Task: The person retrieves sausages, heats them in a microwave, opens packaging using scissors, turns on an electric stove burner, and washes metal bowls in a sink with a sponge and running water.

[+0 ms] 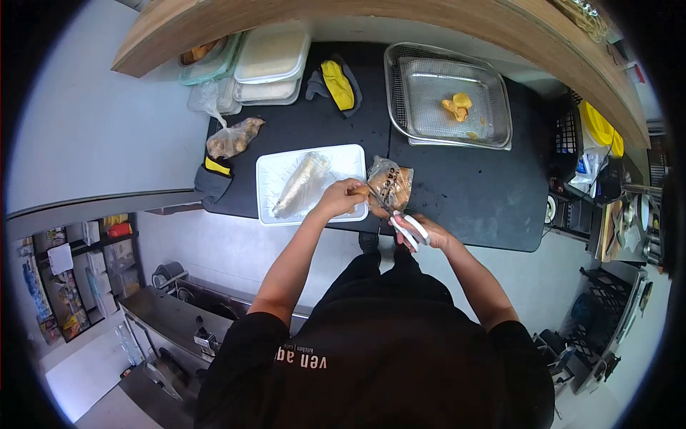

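My left hand (pixel 344 198) is closed on a small orange-brown piece at the right edge of a white tray (pixel 269 168). In that tray lies a long pale item in clear wrap (pixel 303 184). My right hand (pixel 426 234) grips white-handled scissors (pixel 412 229), whose blades point up and left toward my left fingers. Just beyond the blades, a clear bag with black print (pixel 390 181) holds orange-brown food and rests on the black table. Whether the blades touch the bag or the piece is hard to tell.
A metal basket tray (pixel 436 129) with yellow-orange pieces (pixel 457 106) stands at the back right. Stacked lidded containers (pixel 271 56), a yellow-and-grey cloth (pixel 337 85) and a knotted bag (pixel 234 138) are at the back left. A wooden shelf (pixel 343 10) overhangs the table.
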Available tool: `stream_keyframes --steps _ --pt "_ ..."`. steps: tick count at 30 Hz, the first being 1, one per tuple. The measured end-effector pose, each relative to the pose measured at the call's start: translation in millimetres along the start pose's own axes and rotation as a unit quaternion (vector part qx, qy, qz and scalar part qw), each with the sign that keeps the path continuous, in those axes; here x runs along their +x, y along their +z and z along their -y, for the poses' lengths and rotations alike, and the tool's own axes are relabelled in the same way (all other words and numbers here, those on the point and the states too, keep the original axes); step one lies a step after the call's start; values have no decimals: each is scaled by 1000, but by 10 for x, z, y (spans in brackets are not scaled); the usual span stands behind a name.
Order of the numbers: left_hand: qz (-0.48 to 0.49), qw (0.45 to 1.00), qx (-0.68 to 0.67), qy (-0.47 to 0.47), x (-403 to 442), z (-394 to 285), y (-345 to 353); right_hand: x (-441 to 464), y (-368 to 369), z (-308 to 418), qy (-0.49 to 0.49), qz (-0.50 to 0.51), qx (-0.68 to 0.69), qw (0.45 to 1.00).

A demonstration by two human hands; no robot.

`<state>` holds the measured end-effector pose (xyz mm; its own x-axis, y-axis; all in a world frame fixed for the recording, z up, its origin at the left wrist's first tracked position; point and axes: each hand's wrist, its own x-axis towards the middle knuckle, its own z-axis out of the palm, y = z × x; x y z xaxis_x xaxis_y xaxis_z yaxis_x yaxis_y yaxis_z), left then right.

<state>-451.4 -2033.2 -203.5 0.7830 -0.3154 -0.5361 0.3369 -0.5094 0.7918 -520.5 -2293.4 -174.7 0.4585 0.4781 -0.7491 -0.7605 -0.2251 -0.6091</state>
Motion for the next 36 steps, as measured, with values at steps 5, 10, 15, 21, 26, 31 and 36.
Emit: stream_keyframes --steps 5,10,15,21,26,31,36 --pt "-31 999 22 12 7 36 47 -285 -52 87 -20 -15 -146 989" --pt "-50 997 49 34 18 131 86 -188 52 171 -236 -248 -253 905" --pt "-92 987 107 78 11 86 170 800 -60 768 -269 -381 -373 802" --pt "-145 959 187 157 -37 -14 174 1155 -308 844 -186 -277 -546 769" --pt "-128 974 150 109 20 57 122 1173 -555 606 -277 -355 -572 686" --pt "-21 995 -72 -61 11 -62 -17 722 -472 594 -346 -409 -456 710" --pt "3 994 -81 -77 -25 -44 -85 -353 -72 469 -45 -62 -82 994"
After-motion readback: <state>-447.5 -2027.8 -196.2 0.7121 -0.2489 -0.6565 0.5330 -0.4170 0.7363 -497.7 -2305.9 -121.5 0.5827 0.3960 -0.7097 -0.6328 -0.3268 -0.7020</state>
